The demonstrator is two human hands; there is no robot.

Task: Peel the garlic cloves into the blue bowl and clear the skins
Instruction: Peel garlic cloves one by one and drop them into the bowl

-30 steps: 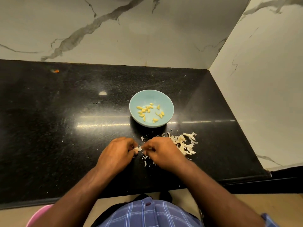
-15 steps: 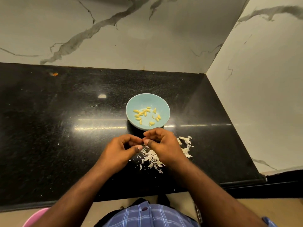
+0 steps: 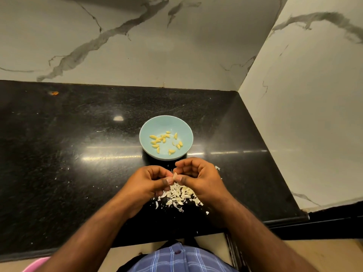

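A blue bowl (image 3: 149, 126) stands on the black counter and holds several peeled yellow garlic cloves (image 3: 157, 141). Just in front of it, above the counter, my left hand (image 3: 146, 183) and my right hand (image 3: 198, 178) meet fingertip to fingertip. Between them they pinch one small garlic clove (image 3: 174, 175), pale with skin on it. A heap of white garlic skins (image 3: 179, 196) lies on the counter under and between my hands, partly hidden by my right hand.
The black stone counter (image 3: 68, 154) ends at marble walls behind and on the right. Small skin flecks are scattered left of the heap. A pink object (image 3: 35, 266) shows at the bottom left below the counter's front edge.
Both hands have lifted off the counter and moved toward the bowl, still pinching the clove. The skin heap, earlier to the right of my hands, now lies beneath them.
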